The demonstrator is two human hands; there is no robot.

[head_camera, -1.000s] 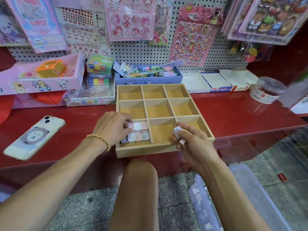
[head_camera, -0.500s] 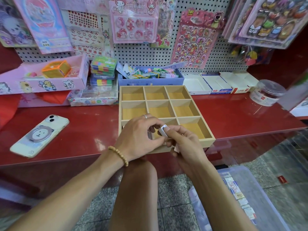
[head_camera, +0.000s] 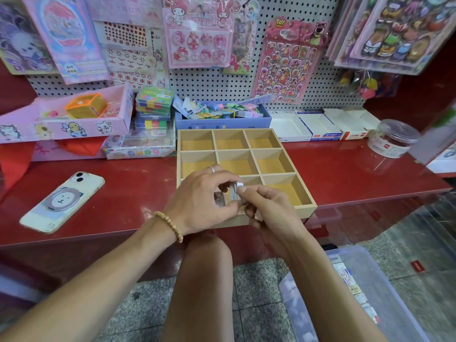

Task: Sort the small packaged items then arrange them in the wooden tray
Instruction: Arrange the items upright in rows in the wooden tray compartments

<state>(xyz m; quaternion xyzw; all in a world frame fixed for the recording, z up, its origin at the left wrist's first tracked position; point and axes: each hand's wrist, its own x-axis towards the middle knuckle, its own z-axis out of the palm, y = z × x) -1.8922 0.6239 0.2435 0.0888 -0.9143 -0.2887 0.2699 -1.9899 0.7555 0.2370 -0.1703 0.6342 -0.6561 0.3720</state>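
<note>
A wooden tray [head_camera: 287, 170] with nine compartments sits on the red counter. Both hands meet over its front row. My left hand [head_camera: 202, 199] and my right hand [head_camera: 269, 208] pinch a small white packaged item [head_camera: 235, 191] between their fingertips. A bit of another small packet [head_camera: 219, 199] shows under my left fingers in the front-left compartment, most of which is hidden by the hand. The back and middle rows of the tray hold nothing.
A phone [head_camera: 63, 201] lies on the counter at left. Behind the tray stand a blue box [head_camera: 222, 123], pink boxes [head_camera: 74, 124] and white cartons [head_camera: 318, 127]; a clear jar [head_camera: 392, 138] is at right. A clear plastic bin [head_camera: 370, 290] of small packets sits on the floor at lower right.
My left hand left the packets in the front-left compartment and came to my right hand; both now pinch the white item. The view shifted slightly.
</note>
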